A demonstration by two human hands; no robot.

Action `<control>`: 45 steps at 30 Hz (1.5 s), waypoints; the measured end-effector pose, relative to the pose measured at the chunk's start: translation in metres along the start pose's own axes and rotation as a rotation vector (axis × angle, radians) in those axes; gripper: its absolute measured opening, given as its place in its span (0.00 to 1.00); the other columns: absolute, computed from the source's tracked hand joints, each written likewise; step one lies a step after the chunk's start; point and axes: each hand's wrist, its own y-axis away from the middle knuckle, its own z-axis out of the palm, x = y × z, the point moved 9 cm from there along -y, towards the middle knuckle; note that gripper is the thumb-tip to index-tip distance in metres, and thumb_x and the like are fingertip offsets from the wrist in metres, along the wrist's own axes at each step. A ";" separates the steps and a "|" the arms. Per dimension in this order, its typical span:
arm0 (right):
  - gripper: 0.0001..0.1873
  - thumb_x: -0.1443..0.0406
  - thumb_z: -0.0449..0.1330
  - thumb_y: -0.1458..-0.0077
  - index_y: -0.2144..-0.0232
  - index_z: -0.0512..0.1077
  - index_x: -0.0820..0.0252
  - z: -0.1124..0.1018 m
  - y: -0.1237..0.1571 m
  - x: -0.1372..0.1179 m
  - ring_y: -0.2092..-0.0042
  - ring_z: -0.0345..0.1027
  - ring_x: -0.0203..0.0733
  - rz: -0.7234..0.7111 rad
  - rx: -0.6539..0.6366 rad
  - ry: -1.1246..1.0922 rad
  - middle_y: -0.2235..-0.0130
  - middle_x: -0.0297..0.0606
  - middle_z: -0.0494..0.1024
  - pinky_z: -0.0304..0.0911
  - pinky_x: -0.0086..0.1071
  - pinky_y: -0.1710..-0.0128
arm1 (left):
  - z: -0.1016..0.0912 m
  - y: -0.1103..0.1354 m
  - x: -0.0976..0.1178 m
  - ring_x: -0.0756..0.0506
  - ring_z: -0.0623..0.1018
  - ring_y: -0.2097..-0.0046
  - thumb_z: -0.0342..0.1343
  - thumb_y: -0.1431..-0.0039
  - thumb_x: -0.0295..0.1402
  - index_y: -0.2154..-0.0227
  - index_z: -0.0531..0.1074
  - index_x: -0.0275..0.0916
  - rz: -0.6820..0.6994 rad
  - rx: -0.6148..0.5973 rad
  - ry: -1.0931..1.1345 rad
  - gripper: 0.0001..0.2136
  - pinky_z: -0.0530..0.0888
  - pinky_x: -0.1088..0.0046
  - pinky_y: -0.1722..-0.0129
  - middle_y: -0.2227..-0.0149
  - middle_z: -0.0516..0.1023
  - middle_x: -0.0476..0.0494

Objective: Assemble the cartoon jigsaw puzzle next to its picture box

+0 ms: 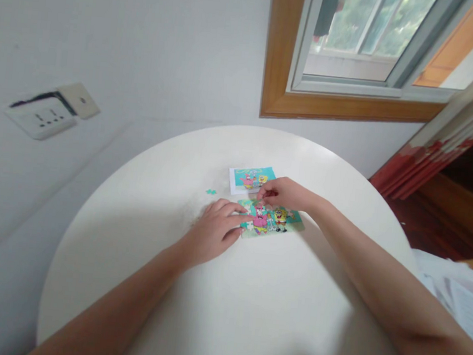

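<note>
A partly assembled jigsaw puzzle point(271, 221) with pink and yellow cartoon figures lies flat on the white round table point(223, 310). My left hand point(218, 229) rests at the puzzle's left edge, fingers stretched out with the tips on it. Over the puzzle's upper edge, my right hand point(280, 194) is closed in a pinch; whatever sits between its fingertips is hidden. Just behind is a picture card point(253, 180) showing the same figures, its right end partly covered by my right hand. One loose teal puzzle piece point(210, 192) lies to the left of the card.
A wall with a socket point(47, 118) stands behind the table on the left. A wood-framed window point(352, 108) is at the back right, beside a red and white curtain point(426, 159). Papers point(459, 294) lie low at the right, past the table edge.
</note>
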 end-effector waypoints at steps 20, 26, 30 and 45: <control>0.10 0.65 0.60 0.52 0.67 0.77 0.64 0.006 -0.002 0.000 0.70 0.65 0.33 -0.098 0.007 0.032 0.72 0.34 0.76 0.58 0.26 0.68 | -0.001 -0.002 0.002 0.40 0.68 0.48 0.51 0.40 0.29 0.48 0.71 0.50 0.015 0.020 0.014 0.18 0.65 0.58 0.48 0.50 0.72 0.44; 0.10 0.64 0.60 0.51 0.67 0.78 0.63 0.004 -0.002 -0.003 0.69 0.64 0.35 -0.122 0.029 0.141 0.71 0.36 0.76 0.57 0.27 0.67 | -0.002 -0.002 0.002 0.40 0.68 0.48 0.51 0.40 0.29 0.48 0.71 0.49 0.014 0.021 0.017 0.17 0.65 0.57 0.48 0.50 0.72 0.43; 0.12 0.62 0.61 0.50 0.64 0.78 0.62 0.003 -0.002 -0.003 0.68 0.64 0.36 -0.113 0.034 0.197 0.68 0.37 0.77 0.57 0.27 0.66 | 0.000 -0.001 0.001 0.40 0.67 0.48 0.51 0.39 0.29 0.48 0.71 0.49 0.011 0.010 0.014 0.17 0.65 0.58 0.48 0.50 0.72 0.44; 0.08 0.68 0.60 0.51 0.69 0.79 0.62 -0.002 0.003 -0.016 0.68 0.64 0.35 -0.137 0.046 0.324 0.68 0.38 0.77 0.57 0.27 0.66 | -0.001 -0.001 0.002 0.40 0.68 0.49 0.50 0.39 0.29 0.49 0.71 0.49 0.010 0.004 -0.003 0.17 0.65 0.57 0.48 0.51 0.72 0.43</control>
